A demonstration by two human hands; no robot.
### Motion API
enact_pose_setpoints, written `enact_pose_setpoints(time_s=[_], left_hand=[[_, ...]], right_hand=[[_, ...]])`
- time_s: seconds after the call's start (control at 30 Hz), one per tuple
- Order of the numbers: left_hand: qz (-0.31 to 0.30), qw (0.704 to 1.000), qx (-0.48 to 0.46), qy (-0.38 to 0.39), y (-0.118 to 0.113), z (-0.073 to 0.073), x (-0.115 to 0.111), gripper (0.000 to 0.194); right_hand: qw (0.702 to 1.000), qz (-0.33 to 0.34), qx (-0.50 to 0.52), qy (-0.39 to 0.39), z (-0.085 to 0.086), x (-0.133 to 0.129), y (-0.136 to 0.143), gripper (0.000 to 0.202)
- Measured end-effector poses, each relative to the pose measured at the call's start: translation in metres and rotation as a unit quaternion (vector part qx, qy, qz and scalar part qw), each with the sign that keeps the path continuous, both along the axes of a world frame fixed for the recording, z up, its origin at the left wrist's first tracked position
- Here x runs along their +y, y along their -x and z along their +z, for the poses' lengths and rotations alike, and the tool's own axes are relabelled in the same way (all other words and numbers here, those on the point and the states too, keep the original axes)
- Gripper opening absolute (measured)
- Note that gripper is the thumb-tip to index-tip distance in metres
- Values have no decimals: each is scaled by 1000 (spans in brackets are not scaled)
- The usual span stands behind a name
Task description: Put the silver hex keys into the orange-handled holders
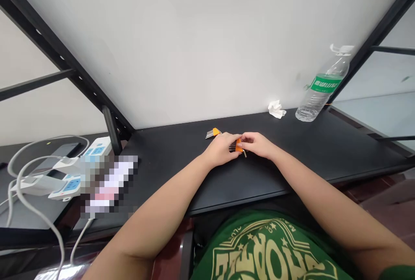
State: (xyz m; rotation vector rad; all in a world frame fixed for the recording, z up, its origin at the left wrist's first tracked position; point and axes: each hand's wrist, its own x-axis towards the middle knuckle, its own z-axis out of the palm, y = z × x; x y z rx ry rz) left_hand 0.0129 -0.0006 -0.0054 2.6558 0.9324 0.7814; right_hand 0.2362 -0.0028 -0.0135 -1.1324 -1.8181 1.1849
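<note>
A hex key set with an orange holder (pixel 239 145) is between my hands, low over the black tabletop. My left hand (pixel 221 148) is closed around its dark keys from the left. From the right, the fingers of my right hand (pixel 258 144) pinch the orange holder. One bent key end sticks out below the holder, toward me. Just behind my left hand, a second hex key set (pixel 213 132) lies on the table, its orange holder to the right and silvery keys fanned to the left.
A clear plastic bottle (pixel 320 90) with a green label and a crumpled white tissue (pixel 276 109) stand near the wall. At left are power strips (pixel 69 185), white cables and a blurred-out phone (pixel 112 185). Black metal frames (pixel 112 126) rise at both sides of the black table (pixel 162 159).
</note>
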Motion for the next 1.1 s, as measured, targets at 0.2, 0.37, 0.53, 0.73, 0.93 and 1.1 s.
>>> enact_pose_setpoints(time_s=[0.2, 0.37, 0.53, 0.73, 0.93, 1.1], left_hand=[[29, 999, 20, -12, 2, -1, 5, 59], [246, 969, 29, -20, 25, 2, 28, 51], [323, 931, 140, 91, 43, -4, 45, 67], [314, 938, 113, 89, 41, -8, 51, 41], [263, 959, 48, 93, 31, -2, 43, 38], [157, 984, -19, 86, 17, 4, 21, 41]], right_hand=[[971, -101, -174, -130, -9, 18, -5, 18], [936, -226, -242, -118, -12, 31, -20, 29], [916, -168, -294, -216, -11, 21, -17, 24], [870, -126, -427, -210, -6, 16, -13, 29], [890, -192, -335, -242, -5, 14, -9, 24], [988, -60, -83, -119, -9, 5, 10, 29]])
